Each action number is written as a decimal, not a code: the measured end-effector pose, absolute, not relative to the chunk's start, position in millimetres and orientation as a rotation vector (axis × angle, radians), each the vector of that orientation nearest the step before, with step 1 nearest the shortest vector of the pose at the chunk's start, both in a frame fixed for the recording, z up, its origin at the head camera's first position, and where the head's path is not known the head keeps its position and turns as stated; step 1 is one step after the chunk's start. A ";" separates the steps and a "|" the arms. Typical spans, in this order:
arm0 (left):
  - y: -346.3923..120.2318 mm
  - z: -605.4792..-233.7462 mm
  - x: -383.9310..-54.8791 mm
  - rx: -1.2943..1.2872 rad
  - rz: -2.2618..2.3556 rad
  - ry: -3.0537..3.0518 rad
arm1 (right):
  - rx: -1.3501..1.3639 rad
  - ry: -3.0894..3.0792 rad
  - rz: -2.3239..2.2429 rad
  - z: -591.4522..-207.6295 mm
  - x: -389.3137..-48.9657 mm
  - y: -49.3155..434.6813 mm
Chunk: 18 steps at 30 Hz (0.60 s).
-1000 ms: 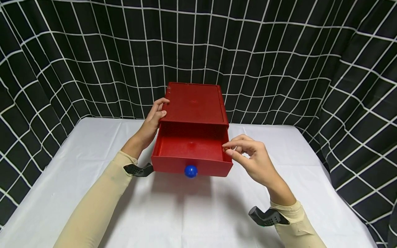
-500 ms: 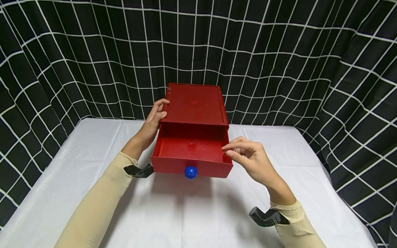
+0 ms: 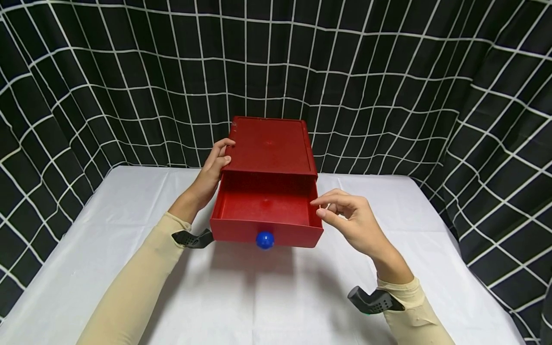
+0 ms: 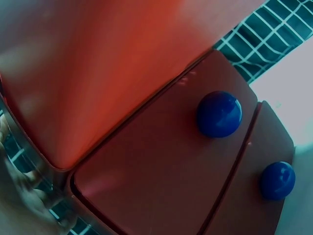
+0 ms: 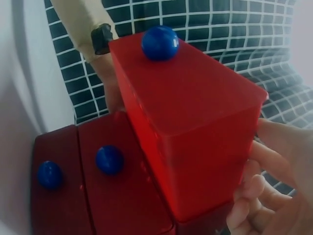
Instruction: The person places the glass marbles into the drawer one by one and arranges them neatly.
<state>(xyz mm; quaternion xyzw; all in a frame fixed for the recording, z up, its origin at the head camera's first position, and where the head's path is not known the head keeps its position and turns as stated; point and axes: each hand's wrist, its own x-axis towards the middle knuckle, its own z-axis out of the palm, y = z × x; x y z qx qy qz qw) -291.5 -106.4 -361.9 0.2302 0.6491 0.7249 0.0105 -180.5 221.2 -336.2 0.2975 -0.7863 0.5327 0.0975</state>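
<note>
A red drawer cabinet [image 3: 269, 143] stands with its top drawer [image 3: 265, 206] pulled out; a blue knob [image 3: 265, 240] sits on the drawer's front. No loose thing shows on the visible drawer floor. My left hand [image 3: 207, 175] rests against the cabinet's left side, its fingertips on the top edge. At the drawer's right wall is my right hand [image 3: 349, 218], thumb and forefinger slightly apart at the rim with nothing visible between them. From the right wrist, the same right hand [image 5: 274, 181] appears beside the drawer's side wall, its other fingers loosely bent.
Below the pulled-out drawer, a middle drawer [image 4: 156, 152] and a lower drawer [image 4: 249, 196] are closed, each with a blue knob. The cabinet stands on a white-covered table [image 3: 258, 297]. A black curtain [image 3: 267, 62] with white grid lines surrounds the table.
A small amber-brown thing was pinched between my right thumb and forefinger over the drawer's right edge; now it no longer shows. My right fingertips shifted slightly. The left hand stayed put.
</note>
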 end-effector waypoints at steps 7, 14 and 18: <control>-106.0 -361.6 -290.7 0.711 2.258 2.034 | 0.866 -2.294 1.621 -333.3 -184.2 230.4; -105.9 -361.6 -291.0 0.717 2.266 2.031 | 0.833 -2.269 1.637 -333.2 -188.0 235.8; -105.9 -361.7 -290.9 0.717 2.265 2.034 | 0.803 -2.253 1.664 -333.6 -190.7 239.1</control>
